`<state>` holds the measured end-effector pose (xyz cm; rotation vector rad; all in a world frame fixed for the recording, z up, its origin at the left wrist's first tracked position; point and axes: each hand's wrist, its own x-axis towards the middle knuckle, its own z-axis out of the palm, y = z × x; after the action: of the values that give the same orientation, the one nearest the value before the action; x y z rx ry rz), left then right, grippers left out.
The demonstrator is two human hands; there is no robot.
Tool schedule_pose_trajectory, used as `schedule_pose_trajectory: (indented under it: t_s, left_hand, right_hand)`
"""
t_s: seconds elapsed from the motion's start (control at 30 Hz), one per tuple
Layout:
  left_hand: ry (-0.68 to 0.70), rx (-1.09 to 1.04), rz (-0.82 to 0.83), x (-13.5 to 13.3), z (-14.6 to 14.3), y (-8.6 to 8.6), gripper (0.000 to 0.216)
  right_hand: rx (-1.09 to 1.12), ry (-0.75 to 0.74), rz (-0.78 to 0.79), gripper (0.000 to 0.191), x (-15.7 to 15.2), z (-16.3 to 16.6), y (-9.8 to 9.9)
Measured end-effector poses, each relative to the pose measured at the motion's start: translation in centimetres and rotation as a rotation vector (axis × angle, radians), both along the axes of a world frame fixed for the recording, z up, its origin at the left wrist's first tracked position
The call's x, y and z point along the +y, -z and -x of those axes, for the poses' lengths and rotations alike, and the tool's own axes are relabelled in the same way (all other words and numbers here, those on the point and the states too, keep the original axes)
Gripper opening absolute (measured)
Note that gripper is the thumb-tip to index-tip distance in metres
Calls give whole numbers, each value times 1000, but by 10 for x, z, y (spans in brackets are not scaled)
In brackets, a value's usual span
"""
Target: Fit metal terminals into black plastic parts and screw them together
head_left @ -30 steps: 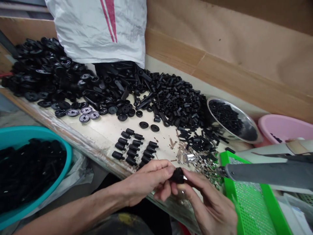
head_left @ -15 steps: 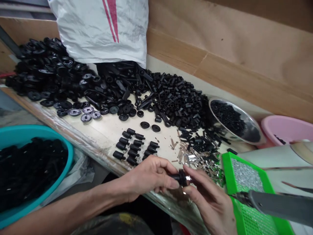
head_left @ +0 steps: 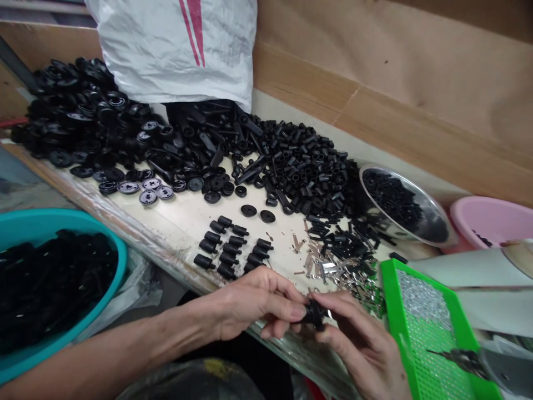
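Observation:
A small black plastic part with a disc-like collar sits between my two hands at the table's front edge. My left hand is closed round its left end, thumb on top. At the other end, the thumb and fingers of my right hand pinch the collar, and a bit of shiny metal shows there. Fingers hide much of the part. Beyond my left hand, several black cylinders with thin stems lie in rows. Small metal strips are scattered past my right hand.
Black discs and short black tubes are heaped at the back. A steel bowl, a pink basin and a green tray of screws stand right, with a screwdriver tip over the tray. A teal tub is left.
Both hands have drawn closer round the black part, turning it slightly, and less of its metal end shows. The screwdriver has shifted right and down in view.

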<state>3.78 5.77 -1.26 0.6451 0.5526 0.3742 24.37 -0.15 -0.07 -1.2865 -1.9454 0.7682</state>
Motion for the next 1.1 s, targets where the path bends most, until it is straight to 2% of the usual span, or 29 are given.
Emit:
schedule_pose_trajectory:
  t_s: [0.17,0.4,0.57,0.7,0.8,0.93,1.0,1.1]
  left_hand:
    - [47,-97,52,1,-2,3,16]
    - [-31,101,-158,-7,-4,-5,20]
    - [10,208,-342,-8,-6,-9,17]
    - [8,241,-440,-9,-6,-7,16]
    - [52,201,-411,-9,-4,-7,18]
    - [154,92,-282,-5,-3,-9,18]
    - [139,123,-318,-4,-3,-10,19]
    - [77,195,-468,-7,-3,-10,15]
  right_hand:
    - [-5,-14,-37,34,0,-1,-1]
    - [-39,-2,-69,32,1,-3,-1]
    - [-64,-23,-94,35,1,-3,-1]
    - [-85,32,-63,35,-3,-2,0]
    - [-71,42,-63,38,-7,-3,-1]
    - [-45,-34,-91,39,-9,-5,-1]
    - [-49,-7,-70,38,-8,-4,-1]
    - [-62,35,-45,38,-7,-2,-1]
